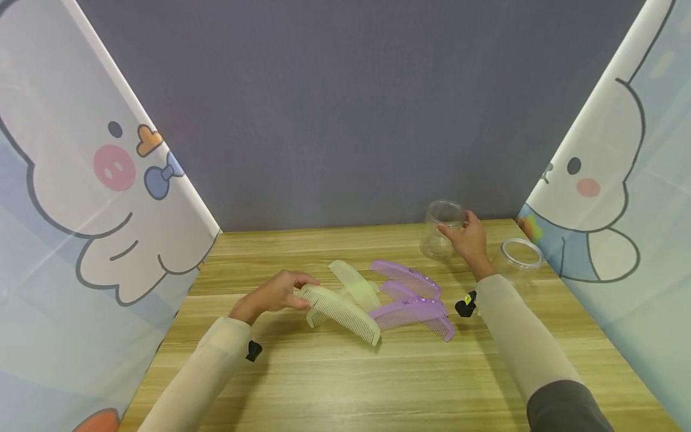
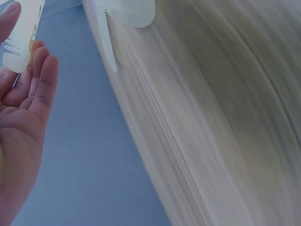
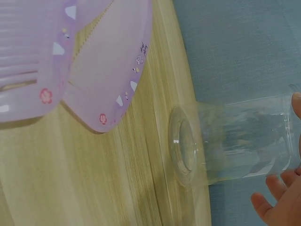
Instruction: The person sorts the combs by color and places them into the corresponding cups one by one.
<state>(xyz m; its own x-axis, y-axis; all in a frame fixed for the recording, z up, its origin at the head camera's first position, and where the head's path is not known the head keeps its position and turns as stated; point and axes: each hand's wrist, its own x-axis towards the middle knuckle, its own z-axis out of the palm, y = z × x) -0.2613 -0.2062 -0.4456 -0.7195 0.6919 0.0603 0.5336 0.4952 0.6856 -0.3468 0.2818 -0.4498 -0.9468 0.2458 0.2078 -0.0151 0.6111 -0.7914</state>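
Note:
My left hand (image 1: 278, 292) pinches one end of a pale green comb (image 1: 345, 313), its teeth pointing down over the other combs. In the left wrist view part of the held comb (image 2: 23, 40) shows between thumb and fingers. Another pale green comb (image 1: 353, 282) lies just behind it. To their right, several purple combs (image 1: 407, 279) overlap in a pile; flower prints mark their spines in the right wrist view. At the back right my right hand (image 1: 468, 241) grips a clear plastic jar (image 1: 438, 243) near its rim. That jar (image 3: 244, 141) stands upright on the table.
A second clear jar (image 1: 520, 255) stands open-topped at the right, near my right forearm. The wooden table (image 1: 324, 384) meets a dark grey panel (image 1: 345, 120) at the back. Cartoon-printed sheets (image 1: 43, 252) rise along both sides.

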